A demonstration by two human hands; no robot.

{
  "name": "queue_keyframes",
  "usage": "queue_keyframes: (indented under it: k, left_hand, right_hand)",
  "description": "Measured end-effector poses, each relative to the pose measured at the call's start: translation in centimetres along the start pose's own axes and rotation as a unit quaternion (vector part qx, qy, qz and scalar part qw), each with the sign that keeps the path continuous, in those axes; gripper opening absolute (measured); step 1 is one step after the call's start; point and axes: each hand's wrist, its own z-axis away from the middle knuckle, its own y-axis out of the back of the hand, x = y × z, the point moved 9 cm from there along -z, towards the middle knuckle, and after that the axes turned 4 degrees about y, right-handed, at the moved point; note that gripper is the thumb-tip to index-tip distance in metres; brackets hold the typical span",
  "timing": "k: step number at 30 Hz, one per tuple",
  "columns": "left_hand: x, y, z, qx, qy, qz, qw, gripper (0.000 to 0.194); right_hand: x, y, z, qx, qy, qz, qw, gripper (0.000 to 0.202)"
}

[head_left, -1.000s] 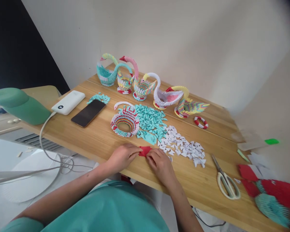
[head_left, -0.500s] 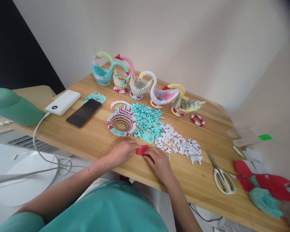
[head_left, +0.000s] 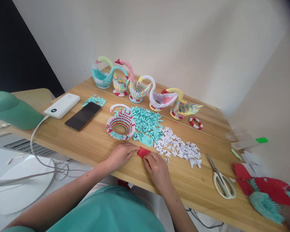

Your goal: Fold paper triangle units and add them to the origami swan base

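A small piece of red paper point(head_left: 143, 152) lies between my hands near the front of the wooden table. My left hand point(head_left: 122, 154) has its fingers closed at the paper's left corner. My right hand point(head_left: 156, 167) pinches its lower right edge, the fingertips partly covering it. Just behind my hands sits an unfinished-looking basket of folded paper point(head_left: 120, 124) with a white neck piece. To its right spread a pile of turquoise folded paper pieces point(head_left: 146, 120) and a pile of white folded paper pieces point(head_left: 180, 145).
Several paper swans point(head_left: 137, 90) stand along the back, with a red-and-white ring point(head_left: 196, 123) to their right. Scissors point(head_left: 221, 180) and red paper sheets point(head_left: 275, 188) lie at the right. A phone point(head_left: 83, 116), a cabled power bank point(head_left: 62, 105) and a green object point(head_left: 16, 111) are left.
The red paper has turned slightly between my fingers, its right side dipping toward me. My right hand has shifted a little lower. The whole view has tilted slightly.
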Motion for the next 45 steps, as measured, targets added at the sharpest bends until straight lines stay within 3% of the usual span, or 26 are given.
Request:
queue_keyframes:
  k: [6, 13, 15, 18, 20, 24, 26, 31, 35, 39, 42, 45]
  left_hand:
    - [0.7, 0.2, -0.1, -0.003, 0.002, -0.001, 1.000, 0.025]
    - [2.1, -0.7, -0.9, -0.069, -0.012, -0.039, 0.997, 0.019]
    - [2.4, -0.7, -1.3, -0.065, -0.002, -0.033, 0.997, 0.021]
    - [2.3, 0.2, -2.0, -0.012, 0.036, 0.053, 0.998, 0.023]
    - [1.7, 0.5, -2.4, 0.012, 0.080, 0.151, 0.985, 0.021]
    - [1.1, -0.7, -2.6, -0.010, 0.158, 0.316, 0.935, 0.023]
    - [1.5, -0.9, -2.5, -0.017, 0.168, 0.337, 0.926, 0.025]
    - [2.6, -0.1, -2.0, 0.012, 0.167, 0.307, 0.937, 0.028]
    - [2.5, 0.1, -1.1, 0.013, 0.195, 0.353, 0.915, 0.045]
    - [2.2, -2.3, 0.1, -0.103, 0.285, 0.452, 0.839, 0.071]
    - [3.0, -3.5, 0.0, -0.179, 0.283, 0.485, 0.808, 0.059]
    - [3.0, -3.1, -1.0, -0.158, 0.259, 0.465, 0.832, 0.042]
  right_hand:
    - [0.9, 0.0, -0.2, -0.018, -0.003, -0.027, 0.999, 0.020]
    - [1.4, -0.2, 0.1, -0.029, -0.027, -0.075, 0.996, 0.017]
    - [1.9, 0.1, 0.3, -0.023, -0.040, -0.107, 0.993, 0.017]
    - [3.6, 1.8, 1.1, 0.030, -0.088, -0.161, 0.983, 0.017]
    - [4.9, 3.4, 1.8, 0.075, -0.129, -0.190, 0.970, 0.027]
    - [6.3, 5.0, 2.5, 0.111, -0.195, -0.245, 0.943, 0.033]
    - [6.3, 4.7, 2.4, 0.104, -0.226, -0.277, 0.928, 0.032]
    - [5.8, 3.3, 1.9, 0.091, -0.267, -0.375, 0.883, 0.025]
    - [5.8, 3.6, 2.1, 0.137, -0.264, -0.408, 0.863, 0.023]
    - [5.0, 4.9, 2.1, 0.162, -0.199, -0.346, 0.902, 0.010]
    - [3.5, 5.7, 1.7, 0.159, -0.111, -0.300, 0.934, 0.015]
    - [3.0, 6.0, 1.4, 0.160, -0.083, -0.298, 0.937, 0.014]
